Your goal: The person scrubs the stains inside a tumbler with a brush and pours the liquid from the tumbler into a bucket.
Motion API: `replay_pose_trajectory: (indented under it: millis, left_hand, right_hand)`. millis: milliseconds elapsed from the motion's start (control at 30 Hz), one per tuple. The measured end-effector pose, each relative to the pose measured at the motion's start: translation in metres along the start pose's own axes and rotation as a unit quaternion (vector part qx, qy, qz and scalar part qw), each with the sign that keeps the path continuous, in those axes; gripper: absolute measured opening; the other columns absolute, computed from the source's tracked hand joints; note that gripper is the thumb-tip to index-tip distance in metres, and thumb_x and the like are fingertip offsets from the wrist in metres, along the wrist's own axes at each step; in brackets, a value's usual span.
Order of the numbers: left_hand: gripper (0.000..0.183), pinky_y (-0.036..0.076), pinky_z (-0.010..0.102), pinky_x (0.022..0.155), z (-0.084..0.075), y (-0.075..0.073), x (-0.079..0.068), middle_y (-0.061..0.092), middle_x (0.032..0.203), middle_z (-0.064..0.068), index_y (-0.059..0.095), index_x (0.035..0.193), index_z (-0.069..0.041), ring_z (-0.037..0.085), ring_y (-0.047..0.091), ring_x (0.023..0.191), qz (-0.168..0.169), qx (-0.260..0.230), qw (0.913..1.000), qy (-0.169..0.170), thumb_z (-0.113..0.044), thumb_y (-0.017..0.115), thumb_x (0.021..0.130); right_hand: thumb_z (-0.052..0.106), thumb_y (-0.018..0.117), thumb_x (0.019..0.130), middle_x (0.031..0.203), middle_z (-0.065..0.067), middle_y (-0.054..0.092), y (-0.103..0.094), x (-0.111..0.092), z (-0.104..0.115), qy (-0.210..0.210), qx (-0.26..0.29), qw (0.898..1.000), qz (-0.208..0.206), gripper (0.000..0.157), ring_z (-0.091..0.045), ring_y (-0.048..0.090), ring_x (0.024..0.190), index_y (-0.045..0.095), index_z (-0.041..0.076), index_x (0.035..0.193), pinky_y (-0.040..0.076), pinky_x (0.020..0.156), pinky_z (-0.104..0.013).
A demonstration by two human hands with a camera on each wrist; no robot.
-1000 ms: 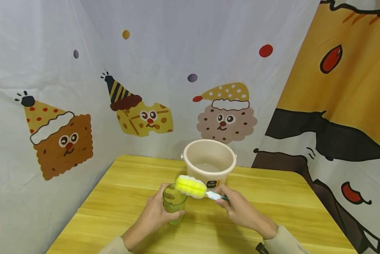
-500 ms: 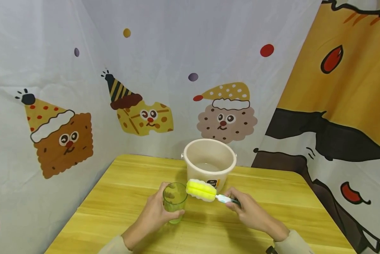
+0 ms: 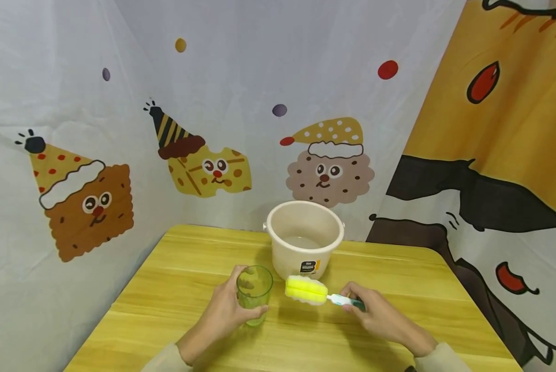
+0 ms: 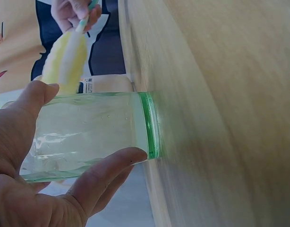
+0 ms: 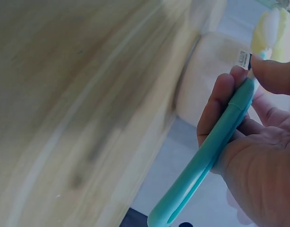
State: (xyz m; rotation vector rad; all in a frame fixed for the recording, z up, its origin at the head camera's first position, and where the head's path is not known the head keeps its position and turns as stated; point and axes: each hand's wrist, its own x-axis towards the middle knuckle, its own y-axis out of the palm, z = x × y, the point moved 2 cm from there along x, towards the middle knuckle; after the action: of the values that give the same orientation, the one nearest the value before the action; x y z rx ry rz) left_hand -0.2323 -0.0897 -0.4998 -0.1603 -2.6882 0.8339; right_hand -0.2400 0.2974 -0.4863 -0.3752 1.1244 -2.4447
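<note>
A green see-through glass (image 3: 256,294) stands upright on the wooden table, its mouth up. My left hand (image 3: 224,310) grips it from the left side, thumb in front and fingers behind; in the left wrist view the glass (image 4: 93,132) has its thick green base at the tabletop. My right hand (image 3: 375,312) holds a sponge bottle brush (image 3: 307,290) by its teal handle (image 5: 206,146). The brush's yellow and white sponge head points left, over the table, just right of the glass and apart from it.
A cream bucket (image 3: 284,253) with a dark label stands at the back middle of the table (image 3: 189,258), close behind the brush head. A white cloth (image 3: 241,77) printed with cartoon food hangs behind the table and along its sides.
The right hand has drawn the brush to the right and toward me, so its head has gone from over the glass's rim to beside it. The left hand keeps its grip on the glass.
</note>
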Motion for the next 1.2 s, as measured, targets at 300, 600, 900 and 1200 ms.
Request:
replay_pose_trajectory:
  millis: [300, 600, 900, 1200]
  left_hand:
    - [0.092, 0.067, 0.031, 0.083, 0.001, -0.001, 0.001, 0.075, 0.126, 0.007, 0.046, 0.147, -0.025, 0.026, 0.076, 0.110, 0.002, 0.000, 1.0000, -0.003, -0.047, 0.098, 0.074]
    - [0.091, 0.066, 0.031, 0.085, 0.000, -0.001, 0.001, 0.075, 0.126, 0.005, 0.046, 0.146, -0.026, 0.024, 0.075, 0.111, 0.003, 0.004, 1.0000, -0.006, -0.042, 0.099, 0.074]
    - [0.090, 0.066, 0.031, 0.086, -0.001, 0.000, 0.001, 0.075, 0.126, 0.004, 0.046, 0.146, -0.026, 0.024, 0.075, 0.111, 0.002, 0.002, 1.0000, -0.001, -0.036, 0.100, 0.074]
    - [0.092, 0.066, 0.030, 0.085, 0.000, -0.001, 0.002, 0.075, 0.126, 0.004, 0.046, 0.147, -0.025, 0.023, 0.075, 0.110, 0.003, -0.002, 1.0000, -0.004, -0.038, 0.100, 0.074]
  right_hand:
    - [0.021, 0.074, 0.103, 0.093, 0.010, 0.069, 0.005, -0.006, -0.011, -0.009, -0.018, 0.999, 0.038, 0.017, -0.003, 0.060, 0.080, 0.064, 0.027, 0.115, 0.053, 0.069, -0.022]
    - [0.025, 0.074, 0.102, 0.103, 0.010, 0.072, 0.012, -0.008, -0.013, -0.031, -0.037, 0.997, 0.053, 0.016, -0.004, 0.063, 0.091, 0.065, 0.029, 0.114, 0.054, 0.077, -0.023]
    - [0.024, 0.074, 0.103, 0.104, 0.009, 0.072, 0.017, -0.008, -0.018, -0.023, -0.031, 0.997, 0.060, 0.016, -0.005, 0.062, 0.091, 0.064, 0.030, 0.114, 0.054, 0.078, -0.025]
    - [0.026, 0.075, 0.102, 0.101, 0.011, 0.072, 0.019, -0.010, -0.020, -0.014, -0.037, 0.998, 0.058, 0.015, -0.003, 0.062, 0.089, 0.065, 0.029, 0.114, 0.053, 0.076, -0.023]
